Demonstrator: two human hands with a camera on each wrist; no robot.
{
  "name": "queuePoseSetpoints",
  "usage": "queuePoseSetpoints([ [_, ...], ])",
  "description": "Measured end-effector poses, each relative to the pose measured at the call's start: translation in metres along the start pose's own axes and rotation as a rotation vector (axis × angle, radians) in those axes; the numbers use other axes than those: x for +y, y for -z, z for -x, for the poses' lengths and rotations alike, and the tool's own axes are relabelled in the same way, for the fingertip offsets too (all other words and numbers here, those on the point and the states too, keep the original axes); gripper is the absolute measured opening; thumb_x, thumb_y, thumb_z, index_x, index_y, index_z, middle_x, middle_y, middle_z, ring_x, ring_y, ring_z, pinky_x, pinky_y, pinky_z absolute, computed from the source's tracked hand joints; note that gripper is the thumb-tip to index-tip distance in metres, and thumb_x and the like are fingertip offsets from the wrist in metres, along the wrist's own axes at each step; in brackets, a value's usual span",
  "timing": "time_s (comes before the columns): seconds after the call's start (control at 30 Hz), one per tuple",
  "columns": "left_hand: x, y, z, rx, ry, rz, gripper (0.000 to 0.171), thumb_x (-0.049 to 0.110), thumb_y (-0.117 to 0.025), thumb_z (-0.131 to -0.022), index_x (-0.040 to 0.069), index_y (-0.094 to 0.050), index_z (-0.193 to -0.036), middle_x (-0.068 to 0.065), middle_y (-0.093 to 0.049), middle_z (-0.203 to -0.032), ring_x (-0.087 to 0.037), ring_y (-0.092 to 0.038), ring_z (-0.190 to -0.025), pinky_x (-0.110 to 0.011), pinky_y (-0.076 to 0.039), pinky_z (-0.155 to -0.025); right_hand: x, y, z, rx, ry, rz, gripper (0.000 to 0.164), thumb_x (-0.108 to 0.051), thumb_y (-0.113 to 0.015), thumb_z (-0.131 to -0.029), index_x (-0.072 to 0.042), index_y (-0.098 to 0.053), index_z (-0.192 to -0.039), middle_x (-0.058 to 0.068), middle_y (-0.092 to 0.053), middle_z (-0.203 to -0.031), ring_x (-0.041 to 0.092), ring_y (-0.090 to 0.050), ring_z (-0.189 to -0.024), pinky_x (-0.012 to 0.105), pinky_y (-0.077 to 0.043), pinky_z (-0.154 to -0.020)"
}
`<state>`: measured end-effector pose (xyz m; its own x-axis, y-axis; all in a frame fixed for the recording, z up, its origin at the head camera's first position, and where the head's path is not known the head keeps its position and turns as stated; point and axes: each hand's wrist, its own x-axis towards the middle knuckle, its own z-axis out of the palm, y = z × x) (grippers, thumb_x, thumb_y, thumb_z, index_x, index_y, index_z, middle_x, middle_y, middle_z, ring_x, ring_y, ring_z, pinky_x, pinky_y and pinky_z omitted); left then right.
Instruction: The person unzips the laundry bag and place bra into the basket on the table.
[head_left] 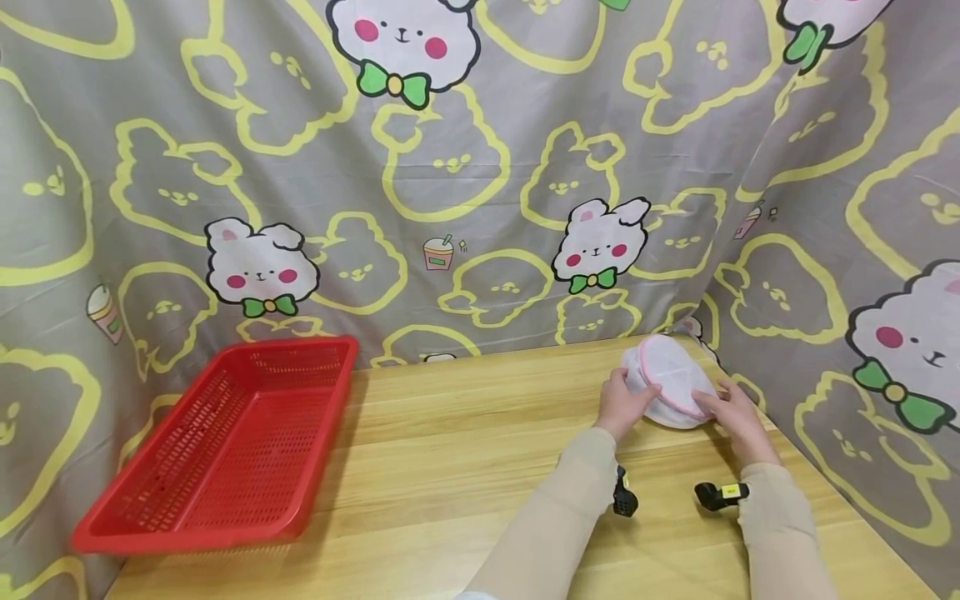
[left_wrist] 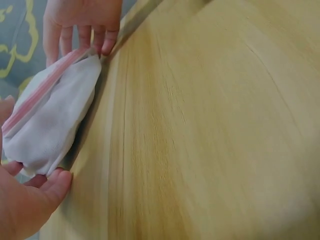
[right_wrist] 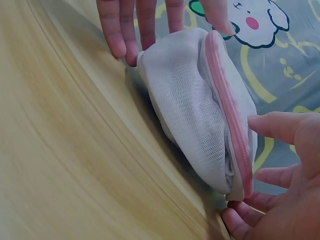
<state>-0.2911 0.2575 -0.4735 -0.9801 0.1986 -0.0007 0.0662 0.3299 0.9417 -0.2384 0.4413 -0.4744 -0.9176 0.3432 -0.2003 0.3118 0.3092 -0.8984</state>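
A round white mesh laundry bag (head_left: 677,377) with a pink zipper round its top sits at the right back of the table, tilted. My left hand (head_left: 624,403) holds its left side, thumb on the top face. On the other side my right hand (head_left: 742,419) grips the edge with its thumb over the top and fingers low. In the right wrist view the zipper (right_wrist: 227,95) runs closed along the rim of the bag, and the mesh side bulges. Fingertips of the left hand (left_wrist: 32,202) lie at the bag's lower edge in the left wrist view.
A red perforated plastic basket (head_left: 225,450) stands at the left of the wooden table (head_left: 450,467). Behind and on the right hangs a grey curtain (head_left: 480,200) printed with cartoon rabbits, close to the bag. Black wrist cameras are strapped under both sleeves.
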Motion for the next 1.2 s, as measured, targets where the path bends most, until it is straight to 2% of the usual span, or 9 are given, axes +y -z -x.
queuePoseSetpoints([
  [0.17,-0.003,0.003,0.001,0.034,-0.007,-0.017,0.058,0.039,-0.075,-0.082,0.007,-0.055,-0.125,-0.01,-0.063,-0.121,-0.022,-0.059,-0.114,-0.032,-0.048,-0.097,-0.001,-0.004,0.001,-0.005,0.049,0.021,0.086,-0.038,-0.05,-0.099,0.008,0.001,-0.152,0.039,-0.014,-0.152,0.044,-0.027,-0.135,0.049,-0.035,-0.106],
  [0.33,-0.003,0.007,0.002,0.053,0.002,-0.033,0.056,0.039,-0.076,-0.082,0.009,-0.055,-0.123,-0.01,-0.063,-0.119,-0.023,-0.06,-0.112,-0.032,-0.048,-0.096,-0.005,-0.008,0.003,-0.026,0.06,0.006,0.087,-0.04,-0.05,-0.099,0.008,-0.001,-0.152,0.038,-0.011,-0.153,0.044,-0.025,-0.136,0.05,-0.034,-0.108],
  [0.37,-0.003,0.008,0.003,0.057,0.003,-0.035,0.055,0.039,-0.076,-0.082,0.009,-0.055,-0.122,-0.01,-0.063,-0.119,-0.023,-0.06,-0.112,-0.032,-0.048,-0.096,-0.006,-0.009,0.004,-0.034,0.056,-0.003,0.087,-0.041,-0.05,-0.099,0.008,0.0,-0.152,0.038,-0.01,-0.154,0.045,-0.023,-0.137,0.055,-0.028,-0.112],
  [0.47,-0.003,0.01,0.005,0.069,0.006,-0.034,0.052,0.038,-0.076,-0.081,0.009,-0.056,-0.12,-0.011,-0.063,-0.117,-0.024,-0.06,-0.11,-0.033,-0.048,-0.095,-0.007,-0.011,0.004,-0.047,0.051,-0.015,0.088,-0.041,-0.049,-0.099,0.007,0.001,-0.152,0.037,-0.008,-0.155,0.045,-0.022,-0.139,0.056,-0.025,-0.115],
  [0.6,-0.004,0.013,0.008,0.081,0.019,-0.033,0.052,0.038,-0.076,-0.081,0.009,-0.056,-0.119,-0.011,-0.064,-0.114,-0.023,-0.061,-0.108,-0.034,-0.049,-0.095,-0.008,-0.014,0.006,-0.053,0.052,-0.003,0.088,-0.042,-0.049,-0.099,0.008,0.001,-0.152,0.037,-0.008,-0.154,0.044,-0.024,-0.138,0.055,-0.026,-0.114],
  [0.77,-0.005,0.017,0.011,0.086,0.039,-0.03,0.052,0.039,-0.075,-0.081,0.01,-0.055,-0.119,-0.009,-0.063,-0.111,-0.022,-0.061,-0.105,-0.035,-0.049,-0.094,-0.011,-0.019,0.007,-0.06,0.065,0.021,0.088,-0.043,-0.05,-0.098,0.009,-0.001,-0.152,0.036,-0.013,-0.154,0.042,-0.028,-0.134,0.047,-0.034,-0.106],
  [1.03,-0.011,0.026,0.012,0.102,0.057,-0.021,0.053,0.039,-0.075,-0.081,0.01,-0.055,-0.12,-0.01,-0.063,-0.112,-0.022,-0.06,-0.106,-0.036,-0.049,-0.093,-0.017,-0.026,0.007,-0.082,0.077,0.038,0.088,-0.042,-0.052,-0.098,0.008,-0.004,-0.152,0.036,-0.014,-0.154,0.04,-0.029,-0.133,0.023,-0.039,-0.087],
  [1.1,-0.013,0.028,0.013,0.102,0.063,-0.007,0.053,0.039,-0.075,-0.081,0.01,-0.054,-0.12,-0.01,-0.063,-0.113,-0.022,-0.06,-0.107,-0.036,-0.049,-0.094,-0.018,-0.028,0.007,-0.086,0.085,0.045,0.088,-0.043,-0.052,-0.098,0.009,-0.005,-0.151,0.036,-0.015,-0.153,0.04,-0.03,-0.133,0.022,-0.039,-0.086],
  [1.2,-0.015,0.032,0.014,0.106,0.069,0.007,0.052,0.038,-0.075,-0.081,0.01,-0.055,-0.119,-0.009,-0.063,-0.114,-0.021,-0.06,-0.108,-0.036,-0.049,-0.094,-0.018,-0.032,0.007,-0.091,0.1,0.058,0.087,-0.043,-0.052,-0.098,0.01,-0.008,-0.151,0.036,-0.017,-0.152,0.041,-0.03,-0.133,0.028,-0.039,-0.091],
])
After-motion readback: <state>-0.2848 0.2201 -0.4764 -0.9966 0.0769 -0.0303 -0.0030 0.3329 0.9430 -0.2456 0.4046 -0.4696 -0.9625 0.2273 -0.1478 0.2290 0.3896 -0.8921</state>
